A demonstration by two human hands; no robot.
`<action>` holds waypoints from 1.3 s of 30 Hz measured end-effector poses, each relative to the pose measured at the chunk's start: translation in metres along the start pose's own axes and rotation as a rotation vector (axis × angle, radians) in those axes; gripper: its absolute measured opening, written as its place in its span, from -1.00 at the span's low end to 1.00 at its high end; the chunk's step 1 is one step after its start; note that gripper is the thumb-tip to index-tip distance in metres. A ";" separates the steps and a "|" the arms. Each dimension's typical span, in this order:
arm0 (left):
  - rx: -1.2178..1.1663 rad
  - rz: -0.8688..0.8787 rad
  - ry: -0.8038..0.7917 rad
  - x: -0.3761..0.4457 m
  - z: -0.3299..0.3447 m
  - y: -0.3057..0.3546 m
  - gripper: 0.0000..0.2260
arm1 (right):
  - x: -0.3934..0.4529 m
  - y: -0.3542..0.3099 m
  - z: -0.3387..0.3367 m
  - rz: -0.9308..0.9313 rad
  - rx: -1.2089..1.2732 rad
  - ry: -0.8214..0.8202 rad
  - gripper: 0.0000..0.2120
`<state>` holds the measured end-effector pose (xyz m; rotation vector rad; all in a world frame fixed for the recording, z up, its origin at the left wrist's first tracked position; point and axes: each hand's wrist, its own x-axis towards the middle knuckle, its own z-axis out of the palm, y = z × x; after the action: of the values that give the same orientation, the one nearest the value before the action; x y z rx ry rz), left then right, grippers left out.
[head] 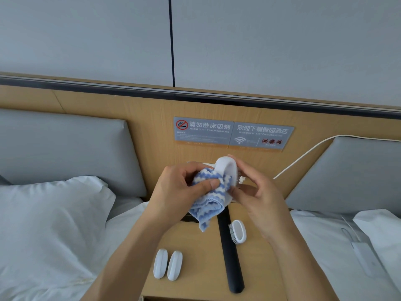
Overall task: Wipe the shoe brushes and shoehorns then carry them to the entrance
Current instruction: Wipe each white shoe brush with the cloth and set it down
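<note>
Left hand: the left hand is pinching a blue-and-white striped cloth between thumb and curled fingers, pressing it against a brush; its fingertips are lying buried in the folds.
Right hand: the right hand is gripping a white shoe brush from the far side, fingers curled round it and thumb lying along its lower edge.
Held brush: it is standing tilted above the nightstand, smooth back facing me; only a sliver of bristles is peeking out by the right fingers, and its lower end is hiding behind the cloth.
Cloth: one corner is hanging loose below the hands, not touching the wood.
Second brush: another white brush is lying on its side on the nightstand, bristles pointing left, just beside a long black shoehorn.
Black shoehorn: it is running away from me along the top, its far end disappearing under the cloth and hands.
White pieces: two small white oval pieces are lying side by side near the front-left; I cannot tell whether they are shoehorns or brush backs.
Wall sign: a grey notice is sitting on the wooden headboard, its small print too blurred to read.
Right bed: a white cable is trailing onto it, its far end running out of view; a pale flat device is blending into the sheet.
Left bed: a white pillow is filling the corner, cut off by the edge.
</note>
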<state>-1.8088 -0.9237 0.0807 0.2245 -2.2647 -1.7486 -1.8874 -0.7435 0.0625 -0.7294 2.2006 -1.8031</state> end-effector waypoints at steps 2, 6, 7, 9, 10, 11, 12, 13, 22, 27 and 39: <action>-0.055 -0.038 -0.019 0.001 -0.002 0.002 -0.91 | -0.001 -0.003 0.000 -0.029 -0.060 -0.019 -0.39; -0.130 -0.120 -0.073 0.003 -0.007 0.006 -0.88 | -0.004 -0.008 -0.001 -0.113 -0.176 -0.011 -0.36; -0.154 -0.148 -0.088 0.003 -0.007 0.007 -0.86 | -0.005 -0.009 -0.001 -0.139 -0.206 -0.005 -0.36; -0.215 -0.213 -0.114 0.004 -0.009 0.010 -0.76 | -0.006 -0.010 -0.001 -0.184 -0.263 0.011 -0.35; -0.236 -0.245 -0.124 0.004 -0.009 0.012 -0.71 | -0.007 -0.011 -0.001 -0.204 -0.293 0.019 -0.34; -0.243 -0.277 -0.131 0.006 -0.010 0.013 -0.66 | -0.007 -0.011 -0.001 -0.223 -0.327 0.027 -0.33; -0.244 -0.309 -0.136 0.007 -0.010 0.015 -0.62 | -0.007 -0.012 -0.001 -0.243 -0.365 0.031 -0.32; -0.246 -0.341 -0.138 0.008 -0.010 0.016 -0.59 | -0.006 -0.013 0.000 -0.266 -0.405 0.034 -0.32; -0.243 -0.422 -0.092 0.015 -0.011 0.017 -0.59 | -0.007 -0.017 0.005 -0.325 -0.459 0.067 -0.32; -0.190 -0.313 -0.117 0.013 -0.012 0.017 -0.65 | -0.007 -0.012 0.004 -0.219 -0.293 0.065 -0.36; 0.005 0.041 0.039 -0.003 0.014 0.012 -0.89 | -0.001 0.005 0.000 0.143 0.290 0.082 -0.53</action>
<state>-1.8097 -0.9065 0.0885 0.2095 -2.2308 -1.7028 -1.8876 -0.7428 0.0578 -0.4334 1.9222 -2.0480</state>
